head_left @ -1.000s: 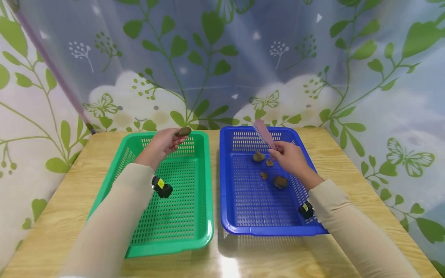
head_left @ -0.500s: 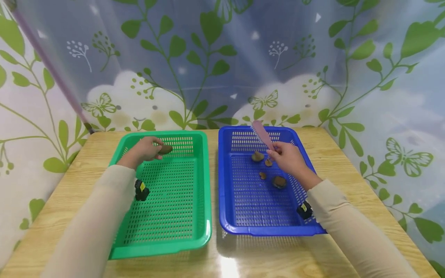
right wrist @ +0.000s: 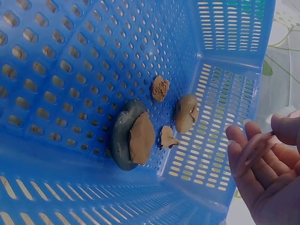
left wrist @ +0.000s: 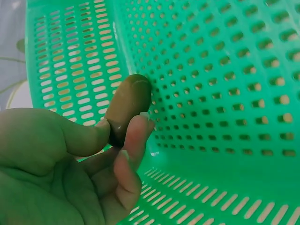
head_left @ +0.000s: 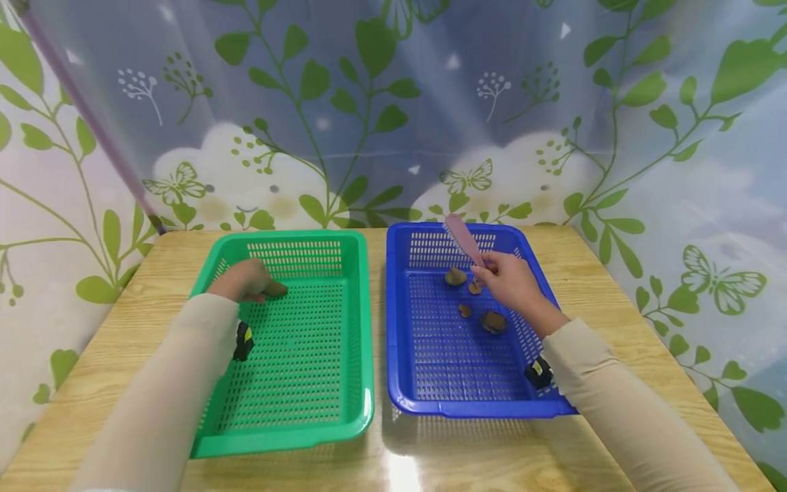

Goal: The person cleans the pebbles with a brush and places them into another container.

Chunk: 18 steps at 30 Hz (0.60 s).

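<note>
My left hand (head_left: 244, 279) reaches into the far left of the green basket (head_left: 369, 383). Between thumb and fingers it pinches a smooth brown pebble (left wrist: 129, 101), whose far end is at the basket floor; whether it bears weight there I cannot tell. Over the right side of the blue basket (head_left: 396, 383), my right hand (head_left: 512, 279) holds a pink comb (head_left: 464, 239) by its handle, pointing up and away. Below lie a grey stone (right wrist: 121, 140) with a flat brown piece on it, a tan stone (right wrist: 184, 115), and two small brown clay-like bits, one crumbly (right wrist: 160, 88).
Both baskets stand side by side on a wooden table (head_left: 399, 437), a narrow gap between them. Their perforated walls rise around the hands. A patterned curtain (head_left: 381, 137) hangs behind the table and along its sides. Small black devices are on both wrists.
My left hand has carried the pebble left and down, from above the green basket's far rim to its floor. The right hand with the comb stays in place.
</note>
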Motion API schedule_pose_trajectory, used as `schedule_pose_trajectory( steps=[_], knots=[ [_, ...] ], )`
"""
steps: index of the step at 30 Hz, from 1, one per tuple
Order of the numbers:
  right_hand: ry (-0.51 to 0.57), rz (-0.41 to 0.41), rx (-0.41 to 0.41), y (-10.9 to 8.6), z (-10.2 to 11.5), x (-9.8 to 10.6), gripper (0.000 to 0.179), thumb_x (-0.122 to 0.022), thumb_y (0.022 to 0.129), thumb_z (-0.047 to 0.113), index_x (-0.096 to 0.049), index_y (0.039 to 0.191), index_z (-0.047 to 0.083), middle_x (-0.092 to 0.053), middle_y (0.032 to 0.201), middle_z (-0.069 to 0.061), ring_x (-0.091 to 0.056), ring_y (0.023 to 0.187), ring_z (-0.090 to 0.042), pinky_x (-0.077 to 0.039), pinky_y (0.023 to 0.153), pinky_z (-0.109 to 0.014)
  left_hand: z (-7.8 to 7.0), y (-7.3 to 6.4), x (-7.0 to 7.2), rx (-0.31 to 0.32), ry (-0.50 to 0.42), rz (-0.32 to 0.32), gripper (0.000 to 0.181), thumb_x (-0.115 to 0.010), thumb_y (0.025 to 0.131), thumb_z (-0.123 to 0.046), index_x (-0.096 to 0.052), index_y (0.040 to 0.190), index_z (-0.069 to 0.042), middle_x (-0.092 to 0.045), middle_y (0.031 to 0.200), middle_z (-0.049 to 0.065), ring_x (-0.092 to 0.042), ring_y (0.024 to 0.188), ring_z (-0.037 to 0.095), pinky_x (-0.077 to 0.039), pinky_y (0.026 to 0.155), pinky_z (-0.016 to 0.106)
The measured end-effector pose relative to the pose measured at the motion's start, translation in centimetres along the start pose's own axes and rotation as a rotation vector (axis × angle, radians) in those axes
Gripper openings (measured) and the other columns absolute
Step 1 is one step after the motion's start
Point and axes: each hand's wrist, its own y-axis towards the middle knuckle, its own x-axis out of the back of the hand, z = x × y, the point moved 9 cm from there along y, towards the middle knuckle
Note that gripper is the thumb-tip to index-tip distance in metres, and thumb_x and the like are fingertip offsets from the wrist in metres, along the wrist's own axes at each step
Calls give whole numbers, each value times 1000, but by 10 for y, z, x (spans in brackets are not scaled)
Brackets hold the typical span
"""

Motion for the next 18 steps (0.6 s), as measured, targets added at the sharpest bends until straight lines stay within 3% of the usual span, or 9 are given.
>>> schedule_pose_trajectory(
  steps=[2, 6, 9, 13, 16, 18],
  knots=[
    [-2, -3, 3, 0, 0, 0, 31, -56, 100, 20, -62, 120, -3, -72, 94, -19, -60, 72, -23, -38, 55, -30, 3, 0, 0, 6, -8, 4, 45, -70, 90, -29, -62, 111, 11, -50, 59, -1, -41, 43, 4, -47, 56, 24],
    [3, 0, 6, 0, 1, 0, 30, -56, 100, 20, -63, 118, -2, -71, 92, -18, -54, 67, -20, -36, 54, -30, 4, -1, 1, 4, 61, -41, 53, -69, 91, -33, -59, 113, 14, -52, 64, 3, -39, 44, 6, -45, 55, 25],
    [6, 4, 8, -1, 1, -1, 28, -56, 100, 20, -63, 116, -1, -71, 90, -17, -51, 64, -20, -35, 53, -30, 2, -3, 3, -2, 162, -92, 62, -67, 92, -36, -52, 119, 18, -60, 83, 19, -47, 51, 12, -46, 53, 24],
    [5, 7, 12, -1, 2, -1, 25, -56, 100, 20, -64, 113, 0, -71, 88, -17, -48, 61, -18, -34, 52, -30, -4, -8, 4, -16, 252, -143, 65, -65, 92, -38, -49, 121, 19, -59, 110, 35, -57, 71, 24, -51, 60, 29],
    [0, 10, 17, 0, 2, -1, 23, -56, 100, 19, -64, 111, 1, -71, 87, -16, -46, 58, -17, -32, 51, -30, -9, -13, 5, -38, 313, -182, 63, -64, 91, -39, -53, 116, 18, -59, 110, 36, -57, 77, 29, -52, 68, 38],
    [-6, 15, 18, 0, 3, -1, 23, -56, 100, 19, -64, 110, 1, -71, 86, -16, -44, 56, -17, -31, 50, -30, -13, -16, 6, -64, 362, -213, 56, -64, 91, -39, -58, 104, 15, -63, 102, 34, -57, 74, 30, -52, 69, 42]
  ],
)
